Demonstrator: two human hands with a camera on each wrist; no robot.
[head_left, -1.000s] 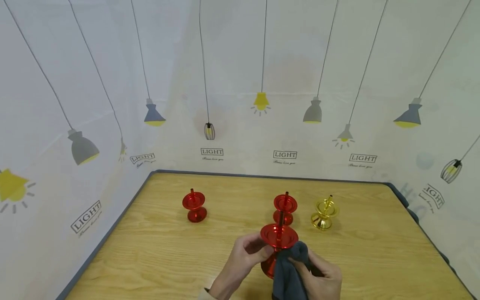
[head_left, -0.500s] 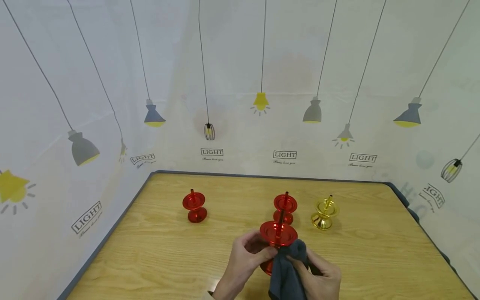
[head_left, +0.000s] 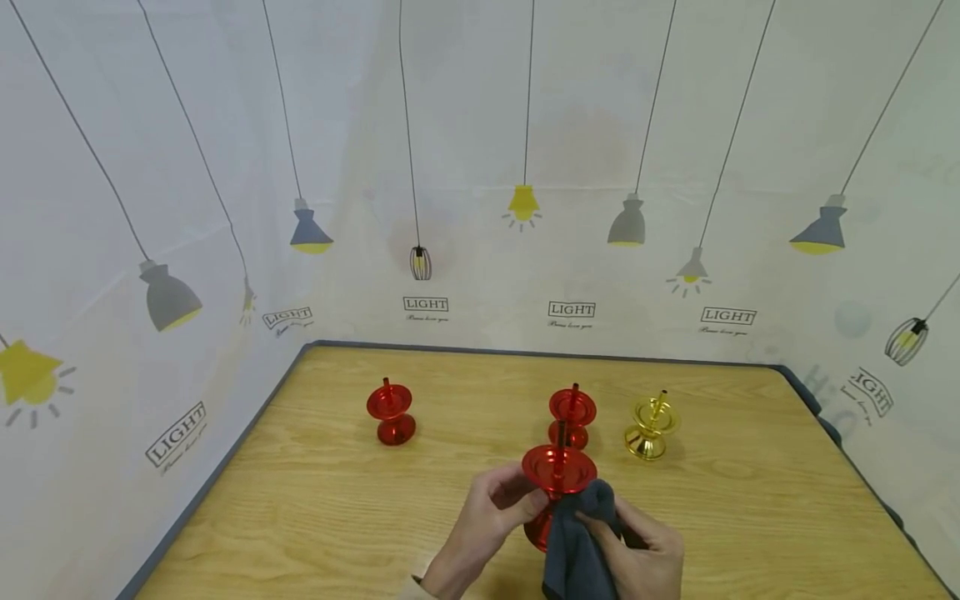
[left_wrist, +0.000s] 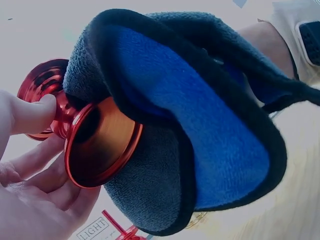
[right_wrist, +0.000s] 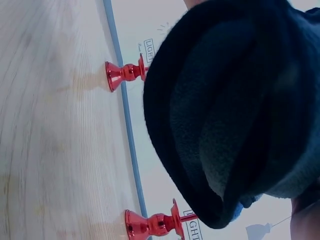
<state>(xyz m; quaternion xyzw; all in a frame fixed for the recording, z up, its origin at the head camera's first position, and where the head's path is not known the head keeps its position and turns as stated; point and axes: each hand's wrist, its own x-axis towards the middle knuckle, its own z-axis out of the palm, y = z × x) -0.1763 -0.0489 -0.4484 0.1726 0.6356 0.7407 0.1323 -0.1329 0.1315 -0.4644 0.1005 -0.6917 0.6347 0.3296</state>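
Over a wooden table (head_left: 300, 517), the right hand (head_left: 647, 554) pinches a cloth (head_left: 576, 546), its bright blue side showing only in wrist views, against a red candle holder (head_left: 542, 472) gripped in the left hand (head_left: 487, 510), barely shifted since half a second ago

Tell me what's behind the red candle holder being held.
In the head view, another red candle holder stands on the table behind it, its base partly covered by the held one.

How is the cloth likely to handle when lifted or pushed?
The cloth is probably floppy: it hangs in loose folds from the right hand. It likely won't slip easily, since its surface looks fuzzy. A push would probably crumple it, as its dark-edged flaps already curl.
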